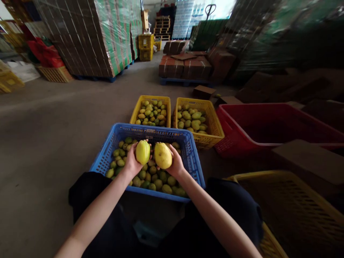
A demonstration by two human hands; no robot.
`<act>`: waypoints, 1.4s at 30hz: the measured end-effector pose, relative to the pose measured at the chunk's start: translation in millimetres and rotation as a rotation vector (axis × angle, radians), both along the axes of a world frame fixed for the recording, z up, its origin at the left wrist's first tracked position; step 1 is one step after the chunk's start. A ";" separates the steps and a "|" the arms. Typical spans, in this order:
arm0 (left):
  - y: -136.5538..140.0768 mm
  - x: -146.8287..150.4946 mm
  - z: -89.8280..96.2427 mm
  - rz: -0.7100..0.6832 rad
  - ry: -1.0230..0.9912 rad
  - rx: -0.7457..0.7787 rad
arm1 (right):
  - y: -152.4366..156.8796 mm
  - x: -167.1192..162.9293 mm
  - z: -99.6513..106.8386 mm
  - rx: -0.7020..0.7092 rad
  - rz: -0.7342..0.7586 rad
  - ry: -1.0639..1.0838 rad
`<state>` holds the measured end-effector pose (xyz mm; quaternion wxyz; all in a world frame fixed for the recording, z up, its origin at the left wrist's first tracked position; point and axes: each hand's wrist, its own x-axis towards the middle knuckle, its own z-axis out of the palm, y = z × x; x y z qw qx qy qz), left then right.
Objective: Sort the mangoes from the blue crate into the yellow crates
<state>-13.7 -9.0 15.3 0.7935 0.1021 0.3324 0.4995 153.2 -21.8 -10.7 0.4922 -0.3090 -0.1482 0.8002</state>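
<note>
My left hand is closed round a smooth green-yellow mango, held upright. Beside it, my right hand grips a larger, yellower mango with small dark spots. A narrow gap separates the two fruits. Both hands are over a blue plastic crate between my knees. Many smaller green and yellowish mangoes lie loose in that crate, partly hidden by my hands and forearms.
Two yellow crates of fruit, a left one and a right one, stand behind the blue crate. To the right are a large red bin and another yellow crate. Boxes on a pallet and wrapped stacks stand farther back.
</note>
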 end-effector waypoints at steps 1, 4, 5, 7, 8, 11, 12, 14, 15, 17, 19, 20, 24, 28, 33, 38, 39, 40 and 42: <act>1.4 -0.9 -0.7 -0.006 -0.012 -0.003 | 0.9 0.7 0.6 -0.009 -0.010 0.018; 3.2 -2.4 -6.0 -0.040 -0.079 -0.020 | 1.6 2.7 0.9 -0.025 -0.100 0.092; 3.0 -1.8 -8.6 -0.031 -0.123 -0.033 | 1.0 2.9 0.1 -0.030 -0.154 0.125; 1.6 1.3 -14.3 0.031 -0.229 -0.066 | -1.1 2.6 -3.0 -0.038 -0.256 0.186; 0.7 3.5 -17.0 0.072 -0.276 -0.086 | -2.4 2.2 -5.1 -0.043 -0.289 0.210; -2.2 10.3 -24.6 0.148 -0.359 -0.133 | -5.4 0.8 -11.8 -0.066 -0.320 0.250; -3.0 12.0 -26.7 0.155 -0.371 -0.140 | -6.2 0.3 -13.5 -0.074 -0.319 0.253; -4.3 14.5 -30.4 0.160 -0.386 -0.132 | -7.4 -1.0 -15.5 -0.080 -0.315 0.244; -4.8 15.2 -31.8 0.160 -0.386 -0.120 | -8.0 -1.8 -15.7 -0.081 -0.313 0.234; -5.6 16.2 -33.7 0.156 -0.373 -0.092 | -9.5 -3.9 -14.9 -0.083 -0.307 0.215; -6.4 16.7 -34.6 0.150 -0.352 -0.074 | -11.2 -6.1 -13.3 -0.086 -0.299 0.204; -6.8 16.9 -35.0 0.144 -0.342 -0.071 | -12.1 -7.1 -12.4 -0.089 -0.293 0.200; -8.8 17.2 -38.0 0.116 -0.312 -0.052 | -14.7 -9.6 -9.3 -0.105 -0.272 0.185; -10.1 16.6 -42.4 0.096 -0.306 -0.017 | -17.5 -11.0 -5.9 -0.111 -0.279 0.166; -10.7 14.4 -41.8 0.033 -0.311 0.020 | -21.9 -12.1 0.1 -0.105 -0.224 0.156; -11.4 13.6 -34.5 0.023 -0.303 -0.009 | -22.5 -11.4 1.2 -0.082 -0.216 0.153; -11.5 13.8 -33.1 0.029 -0.305 -0.016 | -22.3 -11.2 0.7 -0.084 -0.218 0.157; -11.6 14.0 -31.9 0.037 -0.307 -0.021 | -22.1 -11.0 0.0 -0.089 -0.219 0.163; -11.8 14.6 -30.0 0.053 -0.311 -0.024 | -21.7 -10.7 -1.4 -0.093 -0.215 0.174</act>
